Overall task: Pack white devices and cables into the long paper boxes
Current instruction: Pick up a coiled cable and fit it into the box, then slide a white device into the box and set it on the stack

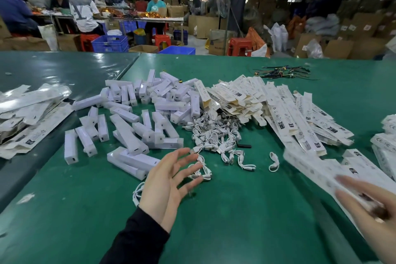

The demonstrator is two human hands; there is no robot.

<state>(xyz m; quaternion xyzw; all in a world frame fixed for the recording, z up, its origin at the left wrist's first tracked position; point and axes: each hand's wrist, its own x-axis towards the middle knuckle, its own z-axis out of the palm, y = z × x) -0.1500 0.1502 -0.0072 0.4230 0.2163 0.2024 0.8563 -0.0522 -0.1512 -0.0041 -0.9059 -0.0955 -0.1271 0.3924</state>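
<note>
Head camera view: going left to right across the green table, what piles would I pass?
Flattened paper packs → white devices → white cables → long paper boxes → more boxes at the right edge.

Green worktop. White devices heaped centre-left; short white cables just right of them; long paper boxes piled right, more far left; dark wire bundle at back.

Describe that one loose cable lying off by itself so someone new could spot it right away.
Start at the heap of white cables mid-table. Look toward the near right, short of the long paper boxes: the lone cable lies there in a small loop, touching nothing.
</note>
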